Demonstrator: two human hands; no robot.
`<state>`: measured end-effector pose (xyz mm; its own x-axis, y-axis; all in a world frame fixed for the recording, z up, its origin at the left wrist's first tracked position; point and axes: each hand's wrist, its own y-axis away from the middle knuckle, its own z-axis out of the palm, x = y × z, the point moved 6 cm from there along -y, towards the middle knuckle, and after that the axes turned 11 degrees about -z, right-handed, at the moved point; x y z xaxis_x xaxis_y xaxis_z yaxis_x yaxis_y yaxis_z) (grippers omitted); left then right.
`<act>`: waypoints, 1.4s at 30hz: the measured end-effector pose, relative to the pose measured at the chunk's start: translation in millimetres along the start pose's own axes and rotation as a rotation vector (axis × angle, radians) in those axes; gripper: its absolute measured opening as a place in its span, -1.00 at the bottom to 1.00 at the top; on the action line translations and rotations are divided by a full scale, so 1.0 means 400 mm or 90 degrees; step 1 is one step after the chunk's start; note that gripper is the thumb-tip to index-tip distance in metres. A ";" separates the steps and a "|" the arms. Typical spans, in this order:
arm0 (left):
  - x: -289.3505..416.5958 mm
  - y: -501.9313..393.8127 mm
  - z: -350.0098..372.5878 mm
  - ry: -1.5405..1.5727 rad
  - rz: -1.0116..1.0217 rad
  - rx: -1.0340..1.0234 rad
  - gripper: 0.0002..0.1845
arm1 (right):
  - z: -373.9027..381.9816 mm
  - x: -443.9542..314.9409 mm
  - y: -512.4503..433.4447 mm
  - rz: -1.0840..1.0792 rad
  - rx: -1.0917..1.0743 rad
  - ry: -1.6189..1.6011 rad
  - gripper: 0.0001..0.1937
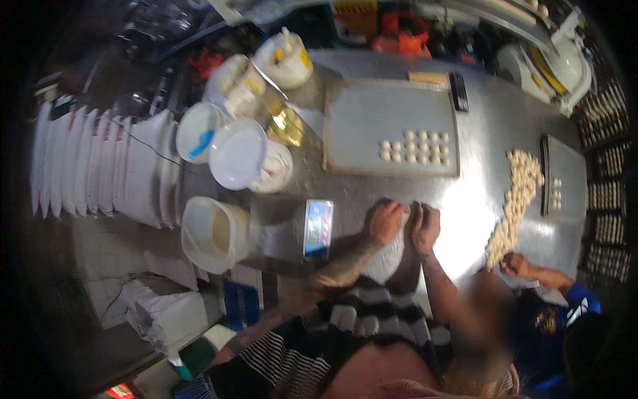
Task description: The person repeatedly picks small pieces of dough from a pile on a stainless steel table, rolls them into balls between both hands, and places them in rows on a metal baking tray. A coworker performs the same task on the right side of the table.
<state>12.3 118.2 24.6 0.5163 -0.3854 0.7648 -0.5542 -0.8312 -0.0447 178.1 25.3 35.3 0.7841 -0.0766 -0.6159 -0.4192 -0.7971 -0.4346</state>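
My left hand [389,221] rests low over the steel table, its fingers curled down; what lies beneath them is hidden. Close on its right, my right hand [427,227] is also cupped on the tabletop, with a small gap between the two. Beyond them lies a large metal baking tray [369,127] with rows of small round dough balls [422,147] at its near right part. A digital scale [318,229] stands left of my left hand. To the right stretches a long pile of dough pieces [513,204].
A co-worker's hand [517,266] touches the pile's near end. Another tray [570,174] holding dough balls lies at the right. Plastic tubs [212,234], a white lid [238,153] and buckets [284,59] stand at the left. Loaded racks [605,194] line the far right.
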 end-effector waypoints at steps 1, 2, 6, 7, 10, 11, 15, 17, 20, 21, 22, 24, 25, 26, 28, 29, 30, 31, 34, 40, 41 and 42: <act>-0.006 0.015 -0.012 0.044 -0.048 0.029 -0.75 | -0.013 -0.017 0.018 -0.032 -0.005 -0.044 -0.68; -0.007 0.036 -0.015 0.089 -0.062 -0.006 -0.74 | -0.035 0.005 0.043 0.088 0.009 -0.112 -0.62; -0.047 0.111 -0.114 0.051 -0.112 0.052 -0.66 | -0.119 0.004 0.072 0.044 -0.194 0.067 -0.54; -0.057 0.113 -0.118 0.040 -0.116 -0.032 -0.67 | -0.113 0.014 0.072 0.091 -0.286 -0.009 -0.57; -0.093 0.058 -0.146 0.121 -0.204 -0.112 -0.74 | -0.077 0.037 0.019 0.330 -0.280 -0.315 -0.67; -0.086 0.013 -0.169 0.126 -0.158 -0.039 -0.74 | -0.051 0.024 -0.029 0.268 -0.314 -0.240 -0.68; -0.089 -0.230 -0.209 0.101 -0.140 0.146 -0.77 | 0.096 -0.014 -0.269 0.183 -0.314 -0.160 -0.65; -0.089 -0.355 -0.227 0.096 -0.078 0.251 -0.79 | 0.157 -0.050 -0.414 0.020 -0.241 -0.101 -0.67; -0.114 -0.503 -0.221 0.069 -0.069 0.249 -0.80 | 0.260 -0.053 -0.567 -0.021 -0.306 0.053 -0.65; -0.128 -0.535 -0.211 -0.002 -0.113 0.213 -0.80 | 0.284 -0.053 -0.600 -0.029 -0.337 0.100 -0.64; -0.134 -0.553 -0.203 -0.073 -0.129 0.185 -0.80 | 0.302 -0.060 -0.621 -0.057 -0.375 0.119 -0.63; -0.132 -0.550 -0.194 -0.166 -0.139 0.148 -0.75 | 0.291 -0.088 -0.641 -0.102 -0.329 0.128 -0.57; -0.119 -0.526 -0.210 -0.057 -0.114 0.208 -0.71 | 0.277 -0.101 -0.628 -0.086 -0.332 0.137 -0.53; -0.110 -0.491 -0.216 0.034 -0.124 0.230 -0.67 | 0.240 -0.122 -0.608 -0.060 -0.247 0.081 -0.51; -0.106 -0.397 -0.193 0.331 -0.251 0.159 -0.54 | 0.172 -0.170 -0.514 0.029 -0.121 -0.151 -0.51; -0.092 -0.342 -0.160 0.555 -0.311 0.067 -0.43 | 0.142 -0.206 -0.450 0.009 -0.102 -0.178 -0.51; -0.071 -0.281 -0.115 0.835 -0.405 -0.048 -0.35 | 0.134 -0.253 -0.374 -0.056 -0.171 -0.275 -0.48; -0.033 -0.221 -0.077 1.032 -0.471 -0.177 -0.30 | 0.126 -0.295 -0.289 -0.176 -0.272 -0.172 -0.39; 0.058 -0.070 -0.022 1.084 -0.604 -0.430 -0.23 | 0.032 -0.257 -0.069 -0.138 -0.220 -0.151 -0.39; 0.154 0.027 0.015 0.621 -0.504 -0.433 -0.36 | -0.302 0.095 0.295 0.393 0.141 -0.036 -0.56; 0.186 0.028 0.048 0.559 -0.467 -0.465 -0.39 | -0.360 0.154 0.341 0.490 0.177 -0.009 -0.52; 0.215 0.026 0.087 0.495 -0.443 -0.466 -0.42 | -0.420 0.195 0.360 0.502 0.178 0.105 -0.47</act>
<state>73.7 62.5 67.5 0.4624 0.5828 0.6682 -0.6784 -0.2528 0.6899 255.9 -196.0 35.0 0.2626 -0.6513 -0.7119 -0.9513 -0.2980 -0.0783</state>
